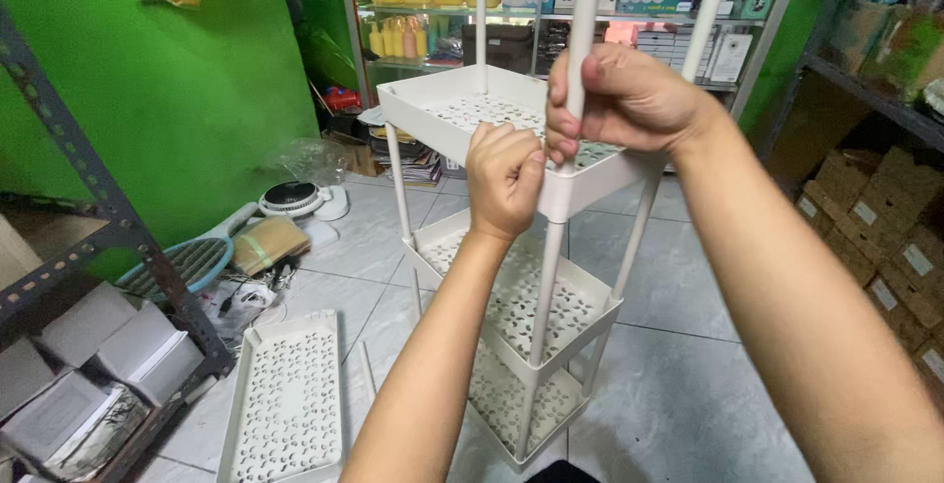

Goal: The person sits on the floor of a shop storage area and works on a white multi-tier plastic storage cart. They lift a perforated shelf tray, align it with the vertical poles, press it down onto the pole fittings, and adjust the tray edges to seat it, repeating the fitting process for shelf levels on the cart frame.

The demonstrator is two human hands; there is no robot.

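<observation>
A white plastic tiered rack stands on the tiled floor, with a top tray (433, 101), a middle tray (580, 311) and a bottom tray (551, 414), all perforated. My right hand (619, 99) is shut around a white vertical pole (587, 1) just above the near corner of the top tray. Beside it, my left hand (503, 180) is closed in a fist against the top tray's front rim, gripping the edge near that corner. More white poles (710, 11) rise from the tray's other corners.
A spare perforated white tray (287, 399) lies flat on the floor at the left, a loose white rod (367, 367) next to it. A grey metal shelf frame (118, 222) with boxes stands at left. Cardboard boxes (885, 217) stack at right. Stocked shelves and clutter line the back.
</observation>
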